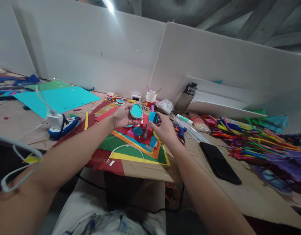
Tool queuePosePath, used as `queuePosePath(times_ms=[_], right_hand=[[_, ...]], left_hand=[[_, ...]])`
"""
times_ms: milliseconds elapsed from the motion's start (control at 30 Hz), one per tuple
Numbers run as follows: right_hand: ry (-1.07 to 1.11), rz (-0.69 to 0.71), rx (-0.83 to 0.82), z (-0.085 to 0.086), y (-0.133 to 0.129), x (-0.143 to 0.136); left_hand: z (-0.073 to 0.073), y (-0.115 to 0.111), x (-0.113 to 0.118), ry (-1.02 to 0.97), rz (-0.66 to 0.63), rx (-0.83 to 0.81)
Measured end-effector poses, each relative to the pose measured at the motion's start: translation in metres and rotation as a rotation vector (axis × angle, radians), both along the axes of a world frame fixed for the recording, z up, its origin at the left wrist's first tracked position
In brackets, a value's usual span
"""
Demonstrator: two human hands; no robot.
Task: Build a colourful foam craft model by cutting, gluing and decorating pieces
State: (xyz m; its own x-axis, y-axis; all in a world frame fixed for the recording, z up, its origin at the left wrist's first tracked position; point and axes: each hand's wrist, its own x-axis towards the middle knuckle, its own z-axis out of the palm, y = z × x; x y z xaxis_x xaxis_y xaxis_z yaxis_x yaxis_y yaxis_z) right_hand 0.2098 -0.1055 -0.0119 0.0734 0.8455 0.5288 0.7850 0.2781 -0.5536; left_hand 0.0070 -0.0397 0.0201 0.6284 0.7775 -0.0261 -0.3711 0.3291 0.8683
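Observation:
My left hand holds a small round white-rimmed piece with a turquoise face, its fingers wrapped round the edge. My right hand grips a small blue piece between thumb and fingers, just right of the turquoise one. Whether the blue piece is a disc or a strip is hard to tell. Beneath both hands lies a stack of coloured sheets, with red on top and green lower down. A dark blue disc rests on the red sheet.
Behind the hands stand a paper cup and a grey bottle. At right lie a black phone, a glue stick and many coloured pipe cleaners. At left are a power strip with a cable and a turquoise sheet.

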Motion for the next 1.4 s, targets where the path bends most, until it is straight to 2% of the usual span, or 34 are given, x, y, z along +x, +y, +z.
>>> queuePosePath(times_ms=[167,333,567,667,800,1033,1200,1400], right_hand=[[0.177,0.117,0.031,0.003,-0.003,-0.003],[0.155,0.217,0.115,0.004,-0.009,-0.011],[0.097,0.187,0.155,0.008,-0.016,-0.017],[0.115,0.214,0.155,0.009,-0.018,-0.017],[0.129,0.263,0.162,0.008,-0.017,-0.016],[0.059,0.258,0.203,0.013,-0.023,-0.018],[-0.043,0.257,0.222,0.017,-0.026,-0.019],[-0.081,0.291,0.341,0.014,-0.025,-0.018]], left_hand=[[-0.006,-0.001,0.004,0.027,-0.075,0.022],[-0.016,-0.002,0.008,0.084,-0.104,0.010],[-0.007,-0.013,0.003,0.107,-0.242,-0.023],[-0.007,-0.012,-0.002,0.088,-0.293,0.052],[-0.015,-0.005,-0.003,0.071,-0.369,0.173],[-0.021,0.000,-0.002,0.090,-0.388,0.226],[-0.023,0.001,-0.001,0.099,-0.355,0.258],[-0.027,0.006,0.000,0.074,-0.362,0.292]])
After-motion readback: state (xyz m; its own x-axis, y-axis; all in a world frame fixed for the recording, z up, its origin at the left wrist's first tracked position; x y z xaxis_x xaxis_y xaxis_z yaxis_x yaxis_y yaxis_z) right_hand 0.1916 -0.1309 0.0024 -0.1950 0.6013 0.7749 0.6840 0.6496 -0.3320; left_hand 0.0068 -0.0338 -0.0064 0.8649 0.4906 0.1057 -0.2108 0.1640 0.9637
